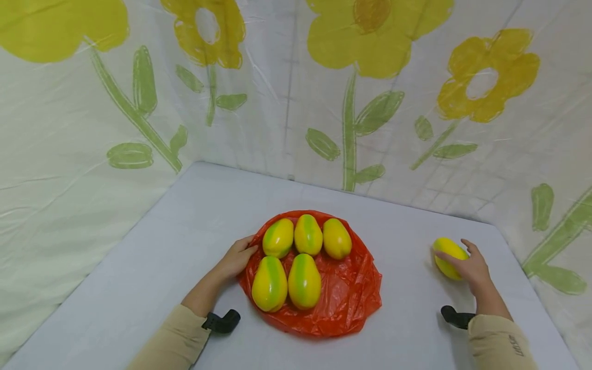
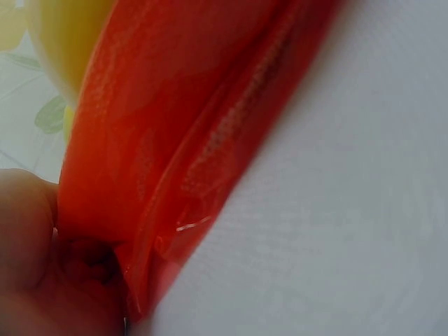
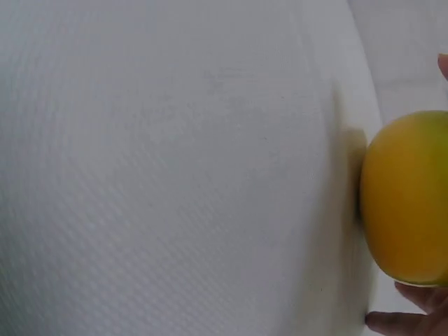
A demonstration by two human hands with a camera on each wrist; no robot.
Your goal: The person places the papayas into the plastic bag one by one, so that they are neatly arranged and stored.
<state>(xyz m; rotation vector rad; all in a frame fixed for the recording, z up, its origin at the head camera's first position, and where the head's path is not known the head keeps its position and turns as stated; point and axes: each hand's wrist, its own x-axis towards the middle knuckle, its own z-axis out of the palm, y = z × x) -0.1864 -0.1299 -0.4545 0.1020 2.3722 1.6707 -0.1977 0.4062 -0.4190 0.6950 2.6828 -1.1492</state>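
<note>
Several glossy yellow papayas point(image 1: 304, 281) with green streaks sit in two rows on a red plastic bag point(image 1: 344, 293), whose rim is rolled into a round shape. My left hand point(image 1: 237, 259) pinches the bag's left rim between thumb and fingers; in the left wrist view the red film point(image 2: 161, 119) runs up from the grip. Off to the right, another papaya point(image 1: 446, 246) lies on the table. Around it my right hand point(image 1: 476, 272) has its thumb and fingers spread, with the thumb across its front. In the right wrist view, fingers point(image 3: 413, 323) show below that papaya point(image 3: 409, 199).
All of this is on a white-covered table point(image 1: 407, 318) with its far edge against a hanging sheet point(image 1: 273, 118) painted with yellow flowers. Each wrist wears a black camera mount, the left one point(image 1: 224, 322) close to the bag.
</note>
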